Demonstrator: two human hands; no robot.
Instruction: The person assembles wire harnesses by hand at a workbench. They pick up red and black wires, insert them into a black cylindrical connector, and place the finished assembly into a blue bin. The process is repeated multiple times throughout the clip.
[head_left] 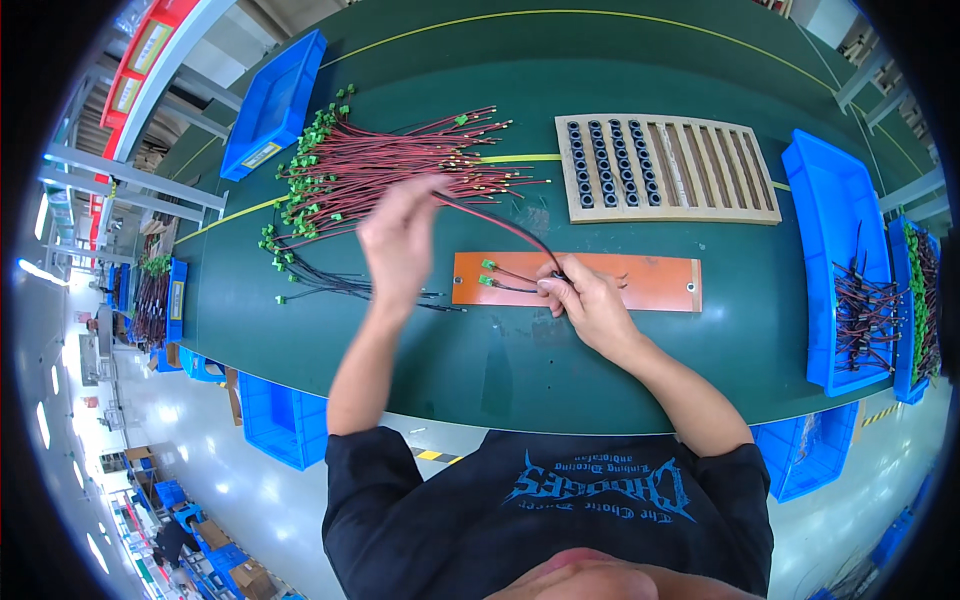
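Observation:
My right hand (590,305) is closed on a red-and-black cable (510,226) above an orange board (660,290). Two short leads ending in green connectors (486,281) stick out to the left of its fingers. The cable arcs up and leftward to the fingertips of my left hand (400,240), which pinch its far end; this hand is smeared by motion. Behind the left hand spreads a large pile of red-and-black wires (400,160) with green connectors at their left ends. Several black wires (340,285) lie below that pile.
A pale slotted rack (715,170) with rows of black round parts (611,165) stands at the back right. Blue bins hold wire assemblies (865,310) at the right edge. Another blue bin (275,105) sits back left. The green table's front edge (560,432) is close to my body.

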